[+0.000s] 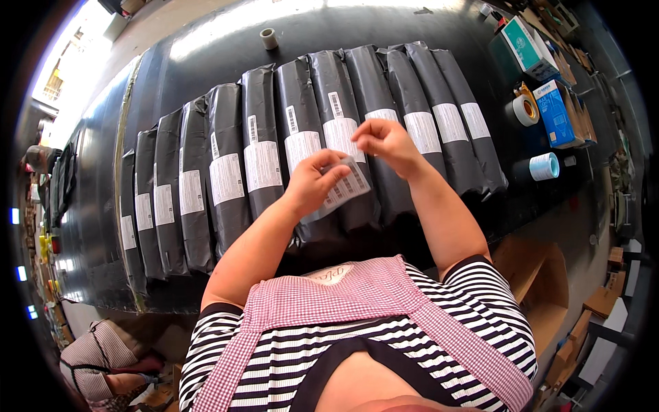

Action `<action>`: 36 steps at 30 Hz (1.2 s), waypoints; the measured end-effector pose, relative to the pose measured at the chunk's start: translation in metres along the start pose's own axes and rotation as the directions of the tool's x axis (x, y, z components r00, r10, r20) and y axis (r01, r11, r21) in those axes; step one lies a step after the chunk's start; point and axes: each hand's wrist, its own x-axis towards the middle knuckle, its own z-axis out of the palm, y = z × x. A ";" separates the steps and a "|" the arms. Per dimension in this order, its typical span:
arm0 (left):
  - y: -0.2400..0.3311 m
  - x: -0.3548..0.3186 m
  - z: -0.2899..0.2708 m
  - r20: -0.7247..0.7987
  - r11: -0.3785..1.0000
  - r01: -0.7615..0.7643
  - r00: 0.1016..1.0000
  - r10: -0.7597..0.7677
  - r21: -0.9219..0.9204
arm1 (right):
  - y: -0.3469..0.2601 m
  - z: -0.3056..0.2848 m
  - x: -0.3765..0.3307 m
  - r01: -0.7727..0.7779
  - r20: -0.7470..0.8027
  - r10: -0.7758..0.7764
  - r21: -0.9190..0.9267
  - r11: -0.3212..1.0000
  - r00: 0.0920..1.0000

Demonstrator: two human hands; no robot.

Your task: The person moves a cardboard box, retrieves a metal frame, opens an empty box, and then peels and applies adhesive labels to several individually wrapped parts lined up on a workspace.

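Observation:
Held in my left hand (317, 181), between thumb and fingers, is a small sheet of barcode labels (350, 184). Close by on the right, my right hand (391, 145) has thumb and forefinger pinched together; whatever is in them, if anything, is too small to make out. Beneath both hands, long black plastic mailer parcels (259, 99) lie side by side in a row, each with a white label (263, 165). Small barcode stickers (335, 105) sit above the white labels on some middle parcels. My hands partly cover the parcels under them.
The row rests on a black table (206, 65). A cardboard core (269, 38) stands beyond it. To the right are a tape roll (526, 110), a light blue roll (544, 166), a blue box (559, 117) and a teal box (527, 47). Another person (93, 360) is at lower left.

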 end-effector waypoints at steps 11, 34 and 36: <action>0.019 0.021 0.015 -0.072 0.925 -0.082 0.990 0.117 0.370 | -0.008 0.020 -0.057 0.012 -0.233 -0.066 -0.229 0.973 0.970; -0.006 0.029 0.062 0.640 0.559 -0.657 0.720 0.268 0.505 | 0.039 -0.093 0.077 -0.059 -0.440 -0.114 -0.360 0.931 0.891; -0.004 0.029 0.063 0.639 0.563 -0.650 0.725 0.259 0.510 | 0.039 -0.092 0.078 -0.072 -0.448 -0.113 -0.375 0.924 0.887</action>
